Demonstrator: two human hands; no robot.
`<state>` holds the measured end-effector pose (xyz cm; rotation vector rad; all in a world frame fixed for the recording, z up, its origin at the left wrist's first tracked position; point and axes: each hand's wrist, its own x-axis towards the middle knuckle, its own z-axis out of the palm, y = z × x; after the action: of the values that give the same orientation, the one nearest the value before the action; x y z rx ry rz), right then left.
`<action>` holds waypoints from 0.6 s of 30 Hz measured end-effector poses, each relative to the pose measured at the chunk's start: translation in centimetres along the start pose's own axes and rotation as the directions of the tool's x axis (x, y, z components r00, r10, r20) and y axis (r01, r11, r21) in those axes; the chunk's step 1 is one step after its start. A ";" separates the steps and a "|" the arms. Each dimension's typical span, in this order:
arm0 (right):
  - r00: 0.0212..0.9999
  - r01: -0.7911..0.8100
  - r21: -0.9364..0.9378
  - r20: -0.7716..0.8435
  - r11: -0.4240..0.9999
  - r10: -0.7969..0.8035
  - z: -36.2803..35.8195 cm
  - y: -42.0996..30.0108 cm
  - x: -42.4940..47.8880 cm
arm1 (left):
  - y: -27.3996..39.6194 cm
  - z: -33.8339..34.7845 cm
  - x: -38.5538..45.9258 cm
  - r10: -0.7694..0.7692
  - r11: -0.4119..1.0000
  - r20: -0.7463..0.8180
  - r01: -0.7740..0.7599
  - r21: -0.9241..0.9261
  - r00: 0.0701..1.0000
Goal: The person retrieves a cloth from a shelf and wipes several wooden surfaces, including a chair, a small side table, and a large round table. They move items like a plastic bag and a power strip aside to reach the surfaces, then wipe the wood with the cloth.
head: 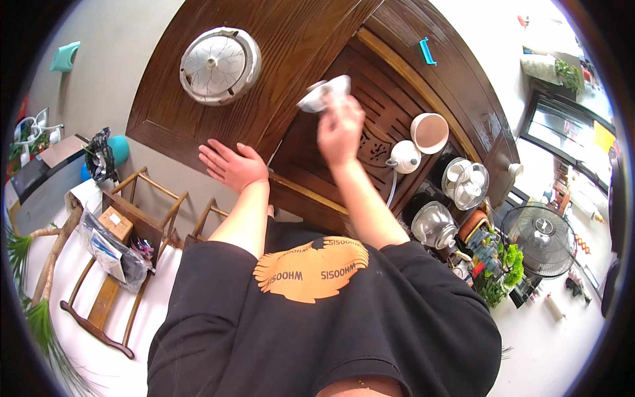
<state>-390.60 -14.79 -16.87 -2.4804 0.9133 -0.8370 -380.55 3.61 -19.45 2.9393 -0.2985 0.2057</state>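
My right hand (342,126) grips a crumpled white tissue or cloth (317,97). Both are blurred. They are over the left side of a dark slatted wooden tea tray (327,124) set into a brown wooden table (278,64). Near the table's front edge, my left hand (233,166) is held flat with its fingers a little apart and nothing in it. Whether it touches the wood, I cannot tell. Beyond my left hand stands a round grey-white lidded vessel (212,62) with a cracked-branch pattern and a small knob.
To the right of the tray are a white kettle (406,157), a pale round bowl (429,133), glass-covered cups (466,183) and a glass pot (435,224). A turquoise plastic piece (426,51) lies at the far side. A wooden chair (116,293) carries packages; a fan (538,238) stands right.
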 end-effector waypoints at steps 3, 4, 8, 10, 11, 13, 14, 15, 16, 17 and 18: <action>0.945 -0.319 -0.270 -0.015 0.909 0.327 1.2 5.6 -0.6 | 0.2 0.0 0.2 -0.006 1.000 -0.008 0.005 -0.016 1.000; 0.945 -0.312 -0.281 0.007 0.908 0.327 1.9 5.8 -0.8 | 0.0 0.1 0.2 -0.001 1.000 -0.013 0.001 -0.009 1.000; 0.970 -0.142 -0.222 0.163 0.965 0.181 1.2 2.0 -3.6 | -0.3 0.1 0.5 -0.033 0.999 0.016 0.033 -0.004 0.999; 0.974 -0.089 -0.169 0.192 0.982 0.122 0.7 -0.1 -6.9 | -0.4 -0.2 0.6 -0.024 0.998 0.008 0.024 -0.058 1.000; 0.964 -0.080 -0.197 0.233 0.977 0.126 0.5 -1.2 -8.7 | -0.5 -0.7 0.6 -0.039 0.998 0.024 0.040 -0.058 0.999; 0.940 -0.050 -0.314 0.305 0.948 0.151 0.5 -2.0 -12.1 | -0.5 -1.3 0.7 -0.060 0.994 0.069 0.066 -0.089 0.996; 0.934 -0.043 -0.390 0.311 0.920 0.175 0.7 -2.4 -13.0 | -0.5 -1.4 0.8 -0.065 0.990 0.095 0.077 -0.119 0.993; 0.942 0.001 -0.445 0.301 0.896 0.149 0.8 -2.1 -13.6 | -0.4 -1.1 0.7 -0.058 0.986 0.101 0.073 -0.150 0.993; 0.957 0.030 -0.363 0.279 0.931 0.078 0.8 -2.4 -13.1 | -0.7 -1.2 0.6 -0.074 0.981 0.093 0.089 -0.173 0.993; 0.950 0.042 -0.383 0.303 0.923 0.082 1.0 -2.2 -13.0 | -0.9 -1.1 0.5 -0.088 0.969 0.119 0.113 -0.220 0.989; 0.940 0.063 -0.410 0.331 0.910 0.084 1.2 -1.6 -13.1 | -0.8 -1.2 0.4 -0.094 0.953 0.146 0.131 -0.272 0.985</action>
<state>-397.15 -4.54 -22.24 -2.8501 1.0597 -0.1924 -380.15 4.57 -18.34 2.6803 -0.1611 -0.0448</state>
